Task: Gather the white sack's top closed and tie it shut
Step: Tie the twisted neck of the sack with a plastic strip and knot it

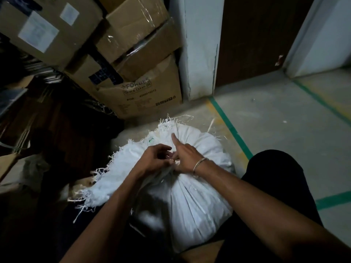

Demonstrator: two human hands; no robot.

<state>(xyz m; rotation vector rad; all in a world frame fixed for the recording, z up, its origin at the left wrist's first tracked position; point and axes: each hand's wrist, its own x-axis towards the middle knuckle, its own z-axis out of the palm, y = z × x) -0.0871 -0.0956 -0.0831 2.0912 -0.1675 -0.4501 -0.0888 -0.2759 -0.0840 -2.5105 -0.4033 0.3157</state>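
We log the left forearm (114, 205) and right forearm (256, 190), both bare. A thin silvery bangle (199, 164) circles the right wrist. Plain black trousers (275, 177) cover the knee.

The grey concrete floor (266, 118) has a green tape line (230, 130) with a yellow strip (218, 122) beside it, running from far to near. At the far left a cardboard box (148, 95) stands on it and carries more boxes. The white sack (199, 202) sits in the near middle. A small white scrap (284, 121) lies at the far right.
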